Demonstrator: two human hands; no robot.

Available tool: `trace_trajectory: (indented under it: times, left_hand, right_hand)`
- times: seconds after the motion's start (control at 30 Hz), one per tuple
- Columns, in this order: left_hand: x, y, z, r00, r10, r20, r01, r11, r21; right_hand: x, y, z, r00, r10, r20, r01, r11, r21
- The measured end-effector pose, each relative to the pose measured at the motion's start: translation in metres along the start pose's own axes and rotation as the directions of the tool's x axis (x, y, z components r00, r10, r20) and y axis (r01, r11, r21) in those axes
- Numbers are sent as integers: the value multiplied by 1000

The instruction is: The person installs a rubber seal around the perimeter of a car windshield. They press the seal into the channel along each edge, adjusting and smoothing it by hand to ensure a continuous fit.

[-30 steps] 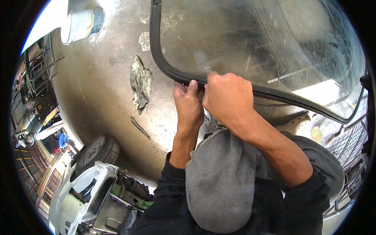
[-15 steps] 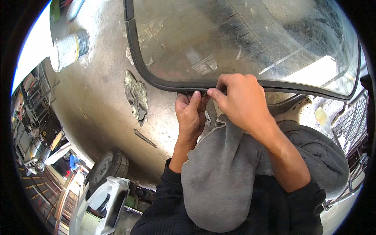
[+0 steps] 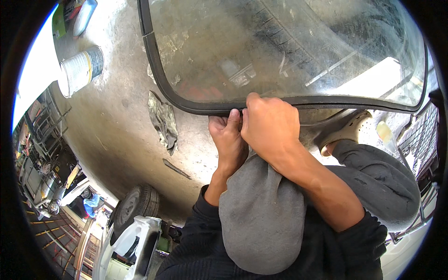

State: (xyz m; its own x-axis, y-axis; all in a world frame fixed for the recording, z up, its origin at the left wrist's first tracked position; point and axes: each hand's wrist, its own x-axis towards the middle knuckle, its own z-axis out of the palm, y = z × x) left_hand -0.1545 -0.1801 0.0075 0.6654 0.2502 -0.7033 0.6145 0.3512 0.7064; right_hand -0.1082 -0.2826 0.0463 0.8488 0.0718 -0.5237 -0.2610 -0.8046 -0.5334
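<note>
A large curved sheet of vehicle glass point(image 3: 280, 51), dusty and see-through, lies in front of me with a black rubber seal point(image 3: 156, 70) around its edge. My left hand point(image 3: 227, 144) pinches the near stretch of the seal, thumb on top and fingers underneath, partly hidden. Right beside it, my right hand point(image 3: 274, 127) is closed over the same edge, its knuckles up and its fingertips hidden. The two hands touch or nearly touch at the seal. My knee, in grey cloth point(image 3: 261, 214), is raised below them.
On the floor at left lie a crumpled camouflage-patterned rag point(image 3: 162, 122) and a thin dark strip point(image 3: 177, 169). A metal can point(image 3: 83, 70) is farther left. A wheel point(image 3: 135, 207) and a white panel point(image 3: 140, 238) are at lower left. My beige clog point(image 3: 350, 132) is near wire mesh point(image 3: 420, 133).
My right hand has moved slightly left and turned, closing over the seal against my left hand. The left hand keeps its grip. The view has shifted a little.
</note>
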Motion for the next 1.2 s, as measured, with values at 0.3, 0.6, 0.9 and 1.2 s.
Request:
trace_trajectory:
  times: [0.3, 0.6, 0.9, 1.2]
  left_hand:
    - [-4, -3, 5, 984, 86, 156, -36, 955, -296]
    - [-4, -15, 7, 991, -10, 131, 42, 968, -248]
    - [-1, -13, 11, 993, 45, 105, -37, 997, -74]
    - [-2, -18, 10, 991, 81, 104, -82, 997, 6]
  right_hand:
    - [-12, 43, -5, 947, -225, -229, 249, 965, 85]
    - [-19, 29, -7, 974, 39, -222, 18, 968, 249]
    - [-14, 24, 0, 979, -14, -203, 38, 992, 117]
    - [-12, 25, 4, 968, -108, -225, 128, 989, 75]
